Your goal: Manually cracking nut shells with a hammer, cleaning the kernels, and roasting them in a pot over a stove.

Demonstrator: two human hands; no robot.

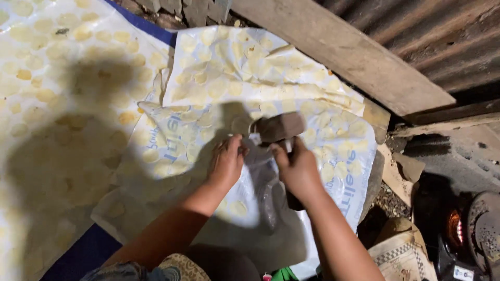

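Observation:
My right hand (297, 167) is closed around a dark handle that carries a brown block-shaped head (278, 127), held above a white plastic sheet (333, 171). My left hand (227, 161) reaches in from the left, its fingertips pinched together at the near end of the brown block. I cannot tell whether a slice is between those fingers. Pale yellow round slices (245, 57) lie spread in rows over the sheet around both hands. My own shadow covers the sheet beneath my arms.
A second sheet of slices (57, 78) lies to the left on a blue tarp (83, 255). A wooden plank (344, 52) and a corrugated metal wall (442, 36) stand at the upper right. A glowing burner (455, 229) and a woven bag (403, 257) sit at the lower right.

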